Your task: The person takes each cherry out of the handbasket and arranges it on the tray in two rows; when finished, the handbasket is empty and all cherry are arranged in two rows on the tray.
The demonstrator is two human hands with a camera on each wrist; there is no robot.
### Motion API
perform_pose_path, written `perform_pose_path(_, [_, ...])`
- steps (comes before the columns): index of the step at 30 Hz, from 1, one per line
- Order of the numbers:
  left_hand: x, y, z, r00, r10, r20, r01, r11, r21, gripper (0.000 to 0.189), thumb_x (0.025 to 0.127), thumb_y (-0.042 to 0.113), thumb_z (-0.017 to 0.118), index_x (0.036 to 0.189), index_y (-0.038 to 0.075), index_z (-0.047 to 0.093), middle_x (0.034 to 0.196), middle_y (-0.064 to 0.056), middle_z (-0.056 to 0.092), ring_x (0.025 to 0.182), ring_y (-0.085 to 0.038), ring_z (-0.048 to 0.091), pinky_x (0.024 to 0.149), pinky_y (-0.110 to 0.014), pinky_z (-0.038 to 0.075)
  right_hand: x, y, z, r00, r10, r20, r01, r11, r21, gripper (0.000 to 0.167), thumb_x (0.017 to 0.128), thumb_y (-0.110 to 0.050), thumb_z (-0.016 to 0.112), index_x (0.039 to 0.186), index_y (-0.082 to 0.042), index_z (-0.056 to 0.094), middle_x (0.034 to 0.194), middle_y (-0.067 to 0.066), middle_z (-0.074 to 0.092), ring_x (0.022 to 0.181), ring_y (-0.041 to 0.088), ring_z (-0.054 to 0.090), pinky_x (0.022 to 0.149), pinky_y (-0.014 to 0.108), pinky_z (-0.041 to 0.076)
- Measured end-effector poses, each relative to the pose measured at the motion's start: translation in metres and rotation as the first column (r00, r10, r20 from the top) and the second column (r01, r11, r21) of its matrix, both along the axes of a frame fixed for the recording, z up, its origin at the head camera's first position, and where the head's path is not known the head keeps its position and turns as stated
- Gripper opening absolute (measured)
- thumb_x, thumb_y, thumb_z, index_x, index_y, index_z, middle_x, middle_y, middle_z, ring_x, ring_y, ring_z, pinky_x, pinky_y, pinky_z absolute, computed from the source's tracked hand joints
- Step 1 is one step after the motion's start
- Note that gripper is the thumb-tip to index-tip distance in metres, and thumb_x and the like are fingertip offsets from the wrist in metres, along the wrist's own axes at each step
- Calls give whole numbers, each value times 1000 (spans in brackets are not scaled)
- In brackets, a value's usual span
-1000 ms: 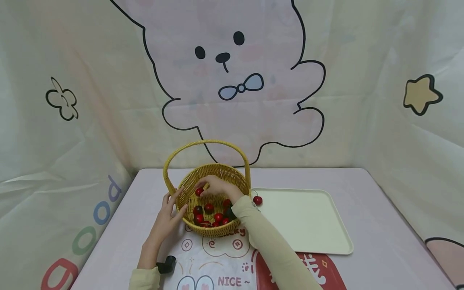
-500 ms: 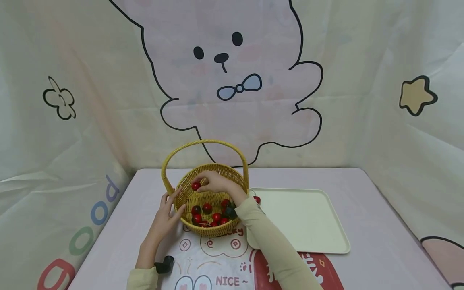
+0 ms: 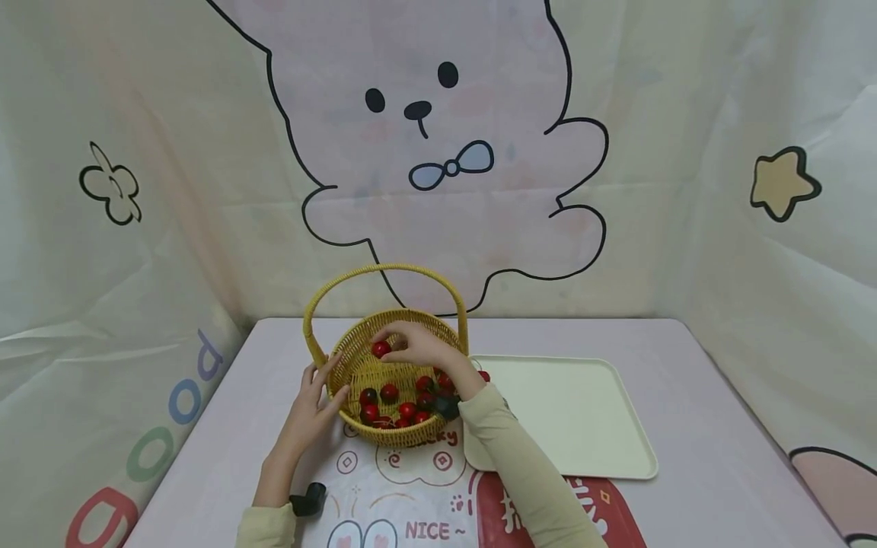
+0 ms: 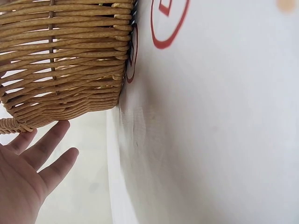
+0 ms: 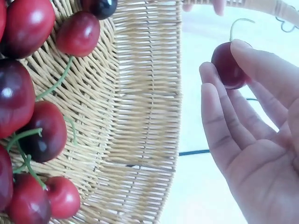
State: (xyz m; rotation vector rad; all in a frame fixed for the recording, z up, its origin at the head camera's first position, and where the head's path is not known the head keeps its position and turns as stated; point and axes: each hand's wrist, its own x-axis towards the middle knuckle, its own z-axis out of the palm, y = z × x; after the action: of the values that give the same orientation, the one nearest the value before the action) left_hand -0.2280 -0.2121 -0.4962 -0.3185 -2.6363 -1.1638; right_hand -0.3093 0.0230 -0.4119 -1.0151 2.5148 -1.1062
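A yellow wicker basket (image 3: 411, 437) with a tall arched handle holds several dark red cherries (image 3: 389, 393). Over its far part, my right hand (image 3: 421, 346) pinches one cherry (image 3: 381, 349) between thumb and fingers. The right wrist view shows that cherry (image 5: 227, 65) with its green stem upward, beyond the basket's rim from that camera. My left hand (image 3: 304, 415) lies at the basket's left side with fingers spread. In the left wrist view, fingertips (image 4: 60, 128) of that hand touch the woven outer wall by the handle's base.
To the basket's right lies a cream tray (image 3: 569, 418). Another cherry (image 3: 484, 376) sits at the tray's left edge, partly hidden by my right arm. Under the basket is a printed mat (image 3: 432, 502). A fabric backdrop (image 3: 507, 228) with a cartoon bear hangs behind the table.
My right hand, with the cherry pinched in it, has risen from the basket's inside and then shifted right. The left hand has stayed at the basket's side.
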Motion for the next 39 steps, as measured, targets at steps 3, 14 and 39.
perform_pose_path(3, [0,0,-1,1000,1,-6,-1,1000,-3,60,91,30,59,144,32,31,144,-13,24,122,-44,42,86,-68,37,2,6,0,1000,-11,-14,11,1000,-12,32,86,-21,66,117,-15,61,117,-1,59,96,16,61,82,26,50])
perform_pose_path(14, [2,1,-4,1000,0,-8,0,1000,-7,60,91,32,58,144,29,31,145,-14,23,123,-45,42,87,-68,36,15,24,-1,999,-9,-36,8,999,-34,31,85,-20,68,116,-16,61,112,-2,61,92,12,62,80,23,50])
perform_pose_path(39, [0,0,-2,1000,7,17,-7,1000,-12,60,92,32,58,145,29,30,148,-15,20,124,-47,39,87,-70,34,52,78,-1,995,-46,-88,37,993,-109,38,91,-8,56,128,-15,55,120,7,52,95,18,57,78,27,50])
